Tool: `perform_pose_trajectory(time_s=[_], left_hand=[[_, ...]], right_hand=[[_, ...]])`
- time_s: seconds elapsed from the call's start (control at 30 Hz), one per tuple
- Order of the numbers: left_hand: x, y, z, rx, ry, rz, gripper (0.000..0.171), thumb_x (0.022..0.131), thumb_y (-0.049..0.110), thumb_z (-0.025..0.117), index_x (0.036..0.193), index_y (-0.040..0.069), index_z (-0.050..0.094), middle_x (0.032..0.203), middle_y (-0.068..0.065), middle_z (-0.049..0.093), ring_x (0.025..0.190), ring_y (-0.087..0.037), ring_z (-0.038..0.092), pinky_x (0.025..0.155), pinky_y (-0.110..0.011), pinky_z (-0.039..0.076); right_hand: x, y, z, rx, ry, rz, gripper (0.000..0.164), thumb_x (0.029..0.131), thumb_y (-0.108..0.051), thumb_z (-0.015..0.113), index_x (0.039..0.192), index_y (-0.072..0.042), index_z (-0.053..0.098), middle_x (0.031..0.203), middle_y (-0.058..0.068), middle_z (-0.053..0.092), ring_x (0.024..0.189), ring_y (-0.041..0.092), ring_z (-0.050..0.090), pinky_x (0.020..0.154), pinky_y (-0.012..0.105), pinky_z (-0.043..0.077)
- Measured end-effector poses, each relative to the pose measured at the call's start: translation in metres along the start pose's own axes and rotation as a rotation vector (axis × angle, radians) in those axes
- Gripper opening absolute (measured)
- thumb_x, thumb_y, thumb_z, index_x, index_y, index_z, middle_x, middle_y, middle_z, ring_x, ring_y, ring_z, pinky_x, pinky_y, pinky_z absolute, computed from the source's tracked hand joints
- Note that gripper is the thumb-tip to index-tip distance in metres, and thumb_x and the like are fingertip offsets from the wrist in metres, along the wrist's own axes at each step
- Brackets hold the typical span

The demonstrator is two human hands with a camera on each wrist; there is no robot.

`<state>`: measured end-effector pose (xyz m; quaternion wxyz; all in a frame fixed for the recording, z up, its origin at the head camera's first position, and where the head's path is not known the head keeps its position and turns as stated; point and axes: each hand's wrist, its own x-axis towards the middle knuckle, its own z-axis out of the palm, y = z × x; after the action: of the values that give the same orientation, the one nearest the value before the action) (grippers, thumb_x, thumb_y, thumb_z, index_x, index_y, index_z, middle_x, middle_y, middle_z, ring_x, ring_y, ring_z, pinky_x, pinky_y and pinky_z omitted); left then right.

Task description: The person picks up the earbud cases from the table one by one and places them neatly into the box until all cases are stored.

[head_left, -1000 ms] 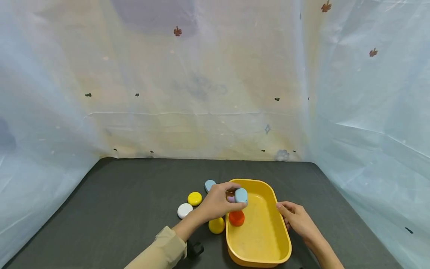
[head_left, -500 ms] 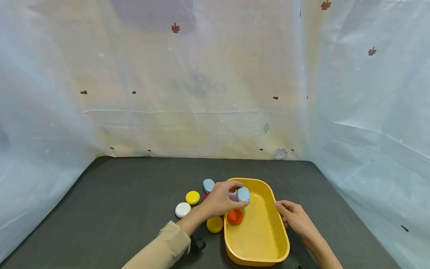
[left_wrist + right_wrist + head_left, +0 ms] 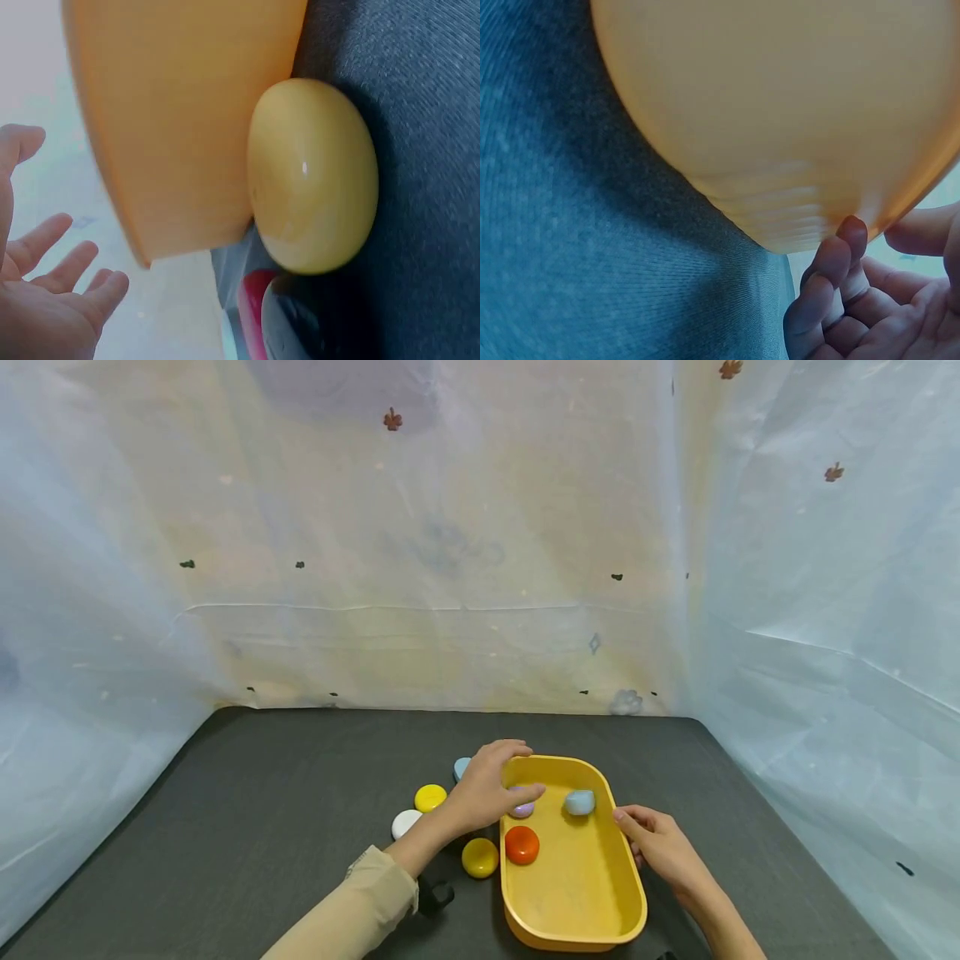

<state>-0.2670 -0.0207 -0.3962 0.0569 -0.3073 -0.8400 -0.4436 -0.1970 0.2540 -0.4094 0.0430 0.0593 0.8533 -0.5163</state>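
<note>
My left hand (image 3: 486, 787) hovers over the left rim of a yellow plastic tub (image 3: 581, 897), its thumb and fingers spread and holding nothing. Inside the tub, a light blue rounded piece (image 3: 580, 802) is near the far right, tilted. An orange-red round piece (image 3: 522, 845) lies by the left wall, with a purple piece (image 3: 522, 810) beyond it, partly behind my left thumb. My right hand (image 3: 660, 847) pinches the tub's right rim; in the right wrist view the thumb (image 3: 922, 231) is at the rim and the curled fingers are under it.
Left of the tub, a yellow round piece (image 3: 480, 858) sits close to its wall. Farther back are another yellow piece (image 3: 431, 798), a white one (image 3: 406, 823) and a light blue one (image 3: 462, 768). A red piece (image 3: 255, 307) shows low in the left wrist view.
My left hand has let go of the light blue piece, which is now inside the tub to the right. The left hand has opened and drawn slightly back. The right hand stays on the rim.
</note>
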Motion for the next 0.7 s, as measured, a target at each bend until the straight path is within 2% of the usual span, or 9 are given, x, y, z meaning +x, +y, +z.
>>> perform_pose_trajectory(time_s=[0.13, 0.27, 0.37, 0.53, 0.7], left_hand=[[-0.005, 0.001, -0.010, 0.014, 0.037, -0.017, 0.050, 0.092, 0.039, 0.069, 0.132, 0.010, 0.060, 0.144, -0.006, 0.048, 0.136, -0.026, 0.037, 0.108, -0.051, 0.033], [-0.012, 0.000, -0.021, 0.000, 0.080, -0.020, 0.043, 0.093, 0.036, 0.069, 0.128, 0.011, 0.062, 0.143, -0.006, 0.049, 0.134, -0.025, 0.040, 0.106, -0.049, 0.037], [-0.017, -0.002, -0.028, -0.024, 0.108, -0.047, 0.040, 0.092, 0.035, 0.071, 0.125, 0.014, 0.064, 0.141, -0.004, 0.050, 0.132, -0.024, 0.043, 0.105, -0.048, 0.040], [-0.024, -0.008, -0.038, -0.062, 0.133, -0.107, 0.040, 0.091, 0.039, 0.071, 0.125, 0.018, 0.063, 0.139, 0.000, 0.051, 0.126, -0.026, 0.050, 0.102, -0.047, 0.043], [-0.031, -0.013, -0.046, -0.093, 0.145, -0.108, 0.043, 0.091, 0.037, 0.072, 0.127, 0.016, 0.062, 0.137, -0.002, 0.052, 0.124, -0.029, 0.052, 0.102, -0.047, 0.043]], right_hand=[[0.000, 0.000, 0.000, -0.003, 0.005, 0.002, 0.035, 0.103, -0.026, 0.053, 0.121, 0.002, 0.063, 0.078, 0.008, 0.058, 0.064, 0.020, 0.052, 0.056, 0.030, 0.048], [0.000, 0.000, 0.000, 0.000, 0.005, 0.004, 0.034, 0.103, -0.025, 0.053, 0.121, 0.002, 0.063, 0.079, 0.008, 0.059, 0.065, 0.021, 0.052, 0.056, 0.029, 0.048], [-0.001, 0.000, 0.000, 0.003, 0.001, 0.005, 0.034, 0.103, -0.025, 0.053, 0.122, 0.002, 0.063, 0.080, 0.008, 0.060, 0.065, 0.021, 0.053, 0.056, 0.030, 0.049], [-0.001, 0.000, 0.000, 0.007, -0.004, 0.004, 0.034, 0.103, -0.025, 0.053, 0.122, 0.002, 0.063, 0.081, 0.009, 0.060, 0.066, 0.021, 0.053, 0.057, 0.030, 0.049], [-0.002, -0.001, 0.000, 0.022, -0.011, 0.002, 0.036, 0.103, -0.027, 0.054, 0.122, 0.002, 0.063, 0.079, 0.008, 0.059, 0.063, 0.019, 0.052, 0.056, 0.030, 0.049]])
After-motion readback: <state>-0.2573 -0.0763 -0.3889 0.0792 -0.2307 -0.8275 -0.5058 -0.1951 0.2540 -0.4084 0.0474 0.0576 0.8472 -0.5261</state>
